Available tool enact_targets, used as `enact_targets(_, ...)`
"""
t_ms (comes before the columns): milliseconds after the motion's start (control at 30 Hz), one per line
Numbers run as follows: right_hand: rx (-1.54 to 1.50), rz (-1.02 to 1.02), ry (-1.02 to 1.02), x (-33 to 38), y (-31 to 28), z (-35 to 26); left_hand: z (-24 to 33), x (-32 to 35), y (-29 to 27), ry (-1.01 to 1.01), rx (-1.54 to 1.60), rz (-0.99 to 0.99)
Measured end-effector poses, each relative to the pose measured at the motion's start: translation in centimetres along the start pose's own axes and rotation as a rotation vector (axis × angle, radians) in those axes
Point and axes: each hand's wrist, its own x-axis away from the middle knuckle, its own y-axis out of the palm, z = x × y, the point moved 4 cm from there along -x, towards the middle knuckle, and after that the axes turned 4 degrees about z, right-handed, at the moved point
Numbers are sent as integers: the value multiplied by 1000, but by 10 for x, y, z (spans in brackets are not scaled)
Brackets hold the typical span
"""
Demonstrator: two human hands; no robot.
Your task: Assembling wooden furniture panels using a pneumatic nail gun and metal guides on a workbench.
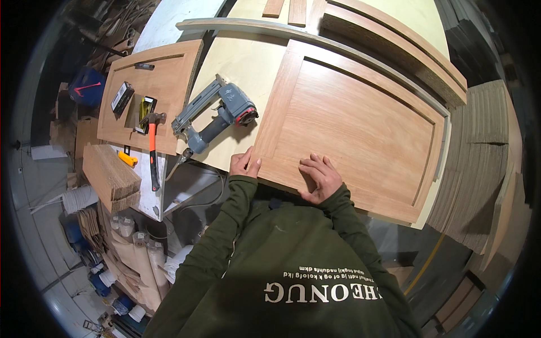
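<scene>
A light-brown framed wooden cabinet door (352, 121) with a recessed middle lies flat before me. My left hand (244, 163) is at its near left corner, thumb against the frame and bent fingers along the side edge. On the near rail rests my right hand (322, 179), its fingers slightly apart and bent over the wood, the thumb by the front edge. A grey nail gun (222, 110) lies on its side just left of the door, with a hose (179, 164) joined to its handle end.
A smaller wooden panel (115, 76) at left carries a hammer (153, 146) and small boxes (122, 97). A yellow utility knife (127, 158) lies near cardboard pieces (112, 177). A long grey strip (242, 25) runs behind the door, with stacked wooden boards (394, 50) beyond. Cardboard stacks (486, 115) stand right.
</scene>
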Motion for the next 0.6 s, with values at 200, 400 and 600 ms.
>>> enact_targets(200, -50, -63, 32, -2, 1, 1, 4, 1, -2, -12, -12, -22)
enact_targets(400, -36, -83, 35, -3, 2, 0, 5, 0, -3, -69, 15, -16)
enact_targets(600, 9, -43, -12, -4, 0, -2, 11, -3, -4, -135, 76, -16)
